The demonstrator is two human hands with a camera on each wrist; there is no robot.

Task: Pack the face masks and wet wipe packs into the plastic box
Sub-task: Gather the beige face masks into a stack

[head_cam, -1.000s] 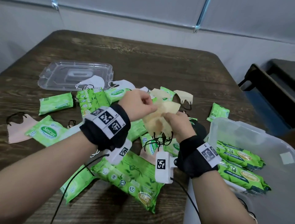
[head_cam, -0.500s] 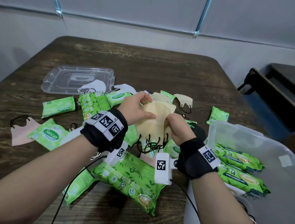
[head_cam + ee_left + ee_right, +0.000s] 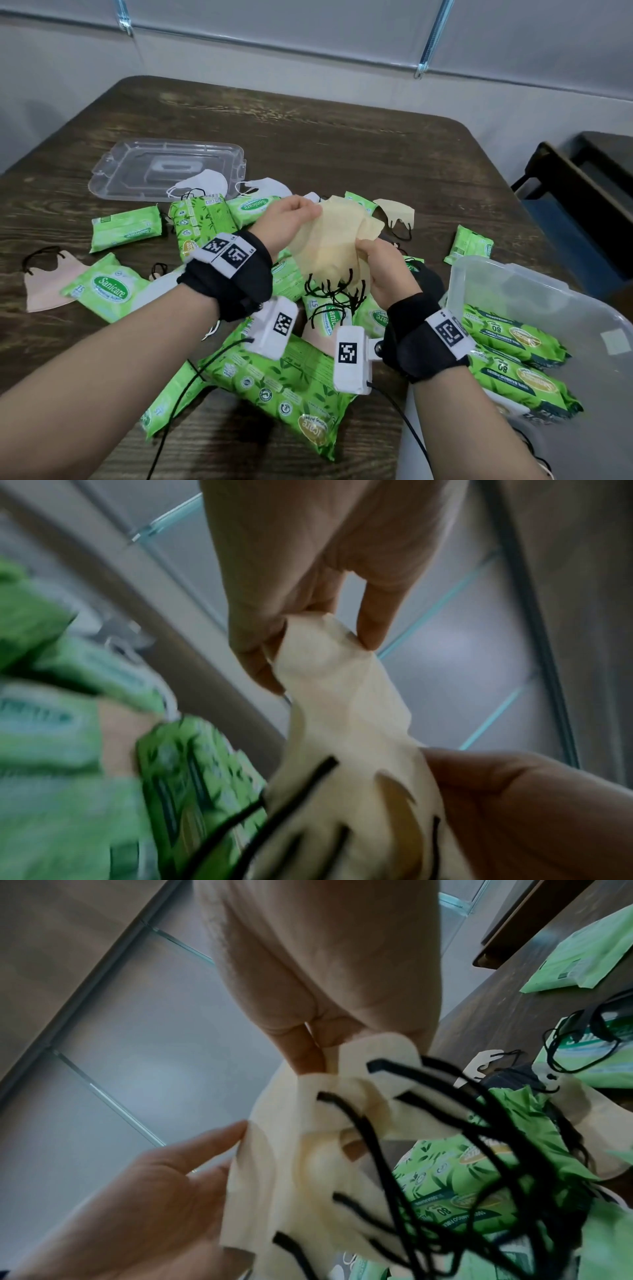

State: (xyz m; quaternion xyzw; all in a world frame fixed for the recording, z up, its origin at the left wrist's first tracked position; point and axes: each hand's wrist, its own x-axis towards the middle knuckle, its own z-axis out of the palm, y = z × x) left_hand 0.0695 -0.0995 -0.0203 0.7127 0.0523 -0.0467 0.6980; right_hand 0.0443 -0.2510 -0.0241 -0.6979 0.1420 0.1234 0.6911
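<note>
A stack of beige face masks (image 3: 329, 246) is held up between both hands over the pile on the table. My left hand (image 3: 308, 209) pinches its far upper edge, as the left wrist view shows on the masks (image 3: 342, 696). My right hand (image 3: 365, 245) grips the near right side; in the right wrist view its fingers (image 3: 308, 1053) pinch the masks (image 3: 291, 1164). Black ear loops (image 3: 334, 296) dangle below. The clear plastic box (image 3: 513, 291) at the right holds two large green wet wipe packs (image 3: 510, 339).
The clear lid (image 3: 164, 171) lies at the back left with white masks (image 3: 209, 181) beside it. A pink mask (image 3: 48, 284), another beige mask (image 3: 397, 214) and several green wipe packs (image 3: 284, 383) lie scattered around. A dark bench (image 3: 582, 192) stands past the table's right edge.
My left hand has slid to the far upper edge of the beige stack, which now stands spread taller. The right hand keeps its hold lower down.
</note>
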